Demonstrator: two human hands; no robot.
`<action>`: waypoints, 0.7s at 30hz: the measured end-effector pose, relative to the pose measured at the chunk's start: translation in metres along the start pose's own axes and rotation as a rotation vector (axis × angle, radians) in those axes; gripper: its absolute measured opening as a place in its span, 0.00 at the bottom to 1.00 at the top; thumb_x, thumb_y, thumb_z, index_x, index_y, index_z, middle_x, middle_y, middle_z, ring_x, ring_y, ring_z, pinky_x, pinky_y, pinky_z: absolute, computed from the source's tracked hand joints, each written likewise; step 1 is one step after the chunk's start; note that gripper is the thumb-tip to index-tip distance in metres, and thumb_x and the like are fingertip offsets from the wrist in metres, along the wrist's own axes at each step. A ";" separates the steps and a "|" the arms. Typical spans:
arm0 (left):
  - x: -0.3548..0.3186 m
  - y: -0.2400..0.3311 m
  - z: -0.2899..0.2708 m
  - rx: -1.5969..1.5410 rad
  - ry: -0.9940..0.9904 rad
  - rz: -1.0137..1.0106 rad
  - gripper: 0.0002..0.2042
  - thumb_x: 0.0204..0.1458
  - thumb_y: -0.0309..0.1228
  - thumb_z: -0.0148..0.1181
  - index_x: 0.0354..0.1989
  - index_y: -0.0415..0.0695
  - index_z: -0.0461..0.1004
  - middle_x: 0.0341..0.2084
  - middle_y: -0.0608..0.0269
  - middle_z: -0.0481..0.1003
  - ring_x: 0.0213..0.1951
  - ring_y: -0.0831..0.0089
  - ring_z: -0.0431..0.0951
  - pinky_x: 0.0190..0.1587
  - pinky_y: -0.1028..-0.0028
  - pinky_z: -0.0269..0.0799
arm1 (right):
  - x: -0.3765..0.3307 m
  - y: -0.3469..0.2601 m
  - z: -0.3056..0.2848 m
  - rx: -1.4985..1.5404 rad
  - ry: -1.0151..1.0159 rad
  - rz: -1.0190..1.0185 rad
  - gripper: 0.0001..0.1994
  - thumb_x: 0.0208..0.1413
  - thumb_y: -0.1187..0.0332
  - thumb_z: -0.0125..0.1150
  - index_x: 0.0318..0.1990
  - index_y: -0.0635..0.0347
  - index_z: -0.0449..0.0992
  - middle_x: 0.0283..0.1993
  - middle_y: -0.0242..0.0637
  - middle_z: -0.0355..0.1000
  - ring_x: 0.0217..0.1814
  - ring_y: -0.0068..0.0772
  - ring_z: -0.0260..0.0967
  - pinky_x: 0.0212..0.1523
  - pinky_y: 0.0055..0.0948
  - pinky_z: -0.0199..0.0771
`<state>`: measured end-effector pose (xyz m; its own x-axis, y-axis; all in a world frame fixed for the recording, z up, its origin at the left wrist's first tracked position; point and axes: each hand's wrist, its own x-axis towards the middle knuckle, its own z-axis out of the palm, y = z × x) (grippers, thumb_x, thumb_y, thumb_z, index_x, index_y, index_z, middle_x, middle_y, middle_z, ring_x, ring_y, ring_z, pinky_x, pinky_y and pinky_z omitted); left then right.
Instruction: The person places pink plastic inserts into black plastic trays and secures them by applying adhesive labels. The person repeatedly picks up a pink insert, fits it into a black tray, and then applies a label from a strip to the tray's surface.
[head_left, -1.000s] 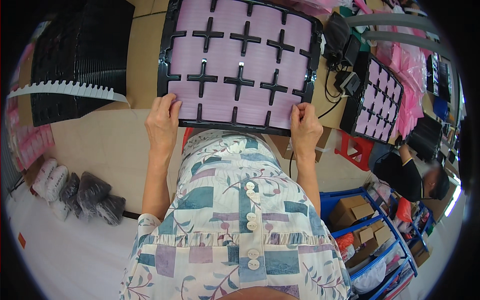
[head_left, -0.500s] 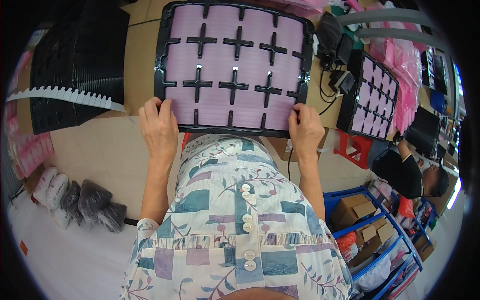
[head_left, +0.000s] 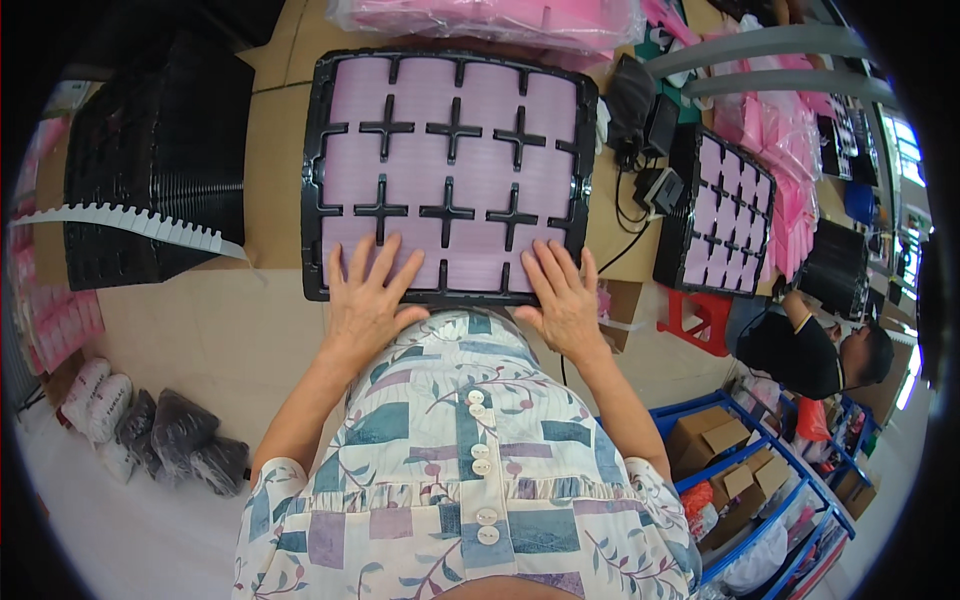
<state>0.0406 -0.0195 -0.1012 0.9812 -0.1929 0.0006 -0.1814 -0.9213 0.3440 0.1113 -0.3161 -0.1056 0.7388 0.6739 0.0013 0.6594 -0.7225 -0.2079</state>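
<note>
**Both hands flat on the pink-filled tray**

On the tabletop (head_left: 275,150), the left hand (head_left: 365,295) lies with fingers spread on the black tray (head_left: 450,170), a grid of pink-lined pockets with cross-shaped dividers, long axis left-right. The right hand (head_left: 562,300) likewise rests open and flat.

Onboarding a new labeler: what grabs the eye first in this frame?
The big black tray filled with pink sheets, centre top on the table, with the left hand and right hand lying flat on its near edge. Next, the tall stack of black trays at far left, and a second, smaller pink-filled tray to the right, beside another person.
</note>
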 end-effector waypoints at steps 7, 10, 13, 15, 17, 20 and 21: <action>0.044 -0.019 -0.020 -0.121 0.236 0.026 0.28 0.45 0.36 0.68 0.54 0.36 0.70 0.55 0.50 0.70 0.56 0.51 0.69 0.59 0.58 0.66 | 0.058 0.033 -0.020 0.060 0.207 -0.014 0.28 0.59 0.47 0.53 0.56 0.61 0.72 0.60 0.42 0.69 0.64 0.45 0.64 0.71 0.57 0.42; 0.109 -0.044 -0.018 -0.071 0.343 0.009 0.28 0.47 0.37 0.67 0.55 0.35 0.69 0.57 0.49 0.70 0.58 0.50 0.68 0.61 0.57 0.64 | 0.123 0.055 -0.015 -0.046 0.324 -0.036 0.26 0.59 0.54 0.57 0.56 0.65 0.71 0.60 0.43 0.69 0.64 0.45 0.64 0.71 0.54 0.44; 0.149 -0.088 0.006 -0.020 0.357 -0.017 0.29 0.49 0.39 0.66 0.57 0.34 0.68 0.58 0.48 0.69 0.60 0.50 0.67 0.62 0.58 0.63 | 0.154 0.090 0.007 -0.153 0.272 0.005 0.28 0.56 0.54 0.60 0.58 0.65 0.69 0.62 0.42 0.67 0.66 0.43 0.61 0.71 0.53 0.44; 0.150 -0.104 0.006 0.007 0.364 -0.045 0.31 0.50 0.41 0.65 0.58 0.33 0.67 0.59 0.47 0.68 0.62 0.52 0.66 0.63 0.59 0.63 | 0.162 0.100 0.014 -0.167 0.256 -0.002 0.30 0.55 0.52 0.60 0.60 0.63 0.69 0.64 0.40 0.66 0.67 0.40 0.61 0.72 0.52 0.44; 0.148 -0.109 0.008 0.021 0.372 -0.061 0.31 0.50 0.42 0.65 0.58 0.33 0.67 0.59 0.47 0.68 0.62 0.52 0.66 0.63 0.59 0.62 | 0.163 0.102 0.020 -0.174 0.254 0.009 0.30 0.56 0.51 0.59 0.61 0.62 0.68 0.65 0.39 0.66 0.68 0.39 0.60 0.72 0.53 0.42; 0.148 -0.106 0.010 0.031 0.367 -0.094 0.31 0.50 0.44 0.65 0.58 0.33 0.67 0.60 0.46 0.67 0.63 0.52 0.65 0.63 0.59 0.62 | 0.161 0.099 0.022 -0.199 0.251 0.042 0.31 0.57 0.48 0.57 0.61 0.62 0.68 0.66 0.37 0.65 0.69 0.37 0.59 0.73 0.54 0.39; 0.150 -0.104 0.009 0.034 0.366 -0.105 0.32 0.50 0.45 0.64 0.57 0.34 0.68 0.60 0.46 0.66 0.63 0.52 0.64 0.62 0.59 0.62 | 0.161 0.098 0.022 -0.212 0.255 0.056 0.32 0.58 0.47 0.56 0.62 0.62 0.68 0.66 0.37 0.65 0.69 0.37 0.58 0.73 0.55 0.39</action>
<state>0.2061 0.0447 -0.1456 0.9520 0.0310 0.3045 -0.0745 -0.9415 0.3288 0.2920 -0.2755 -0.1473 0.7679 0.5914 0.2463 0.6114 -0.7913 -0.0062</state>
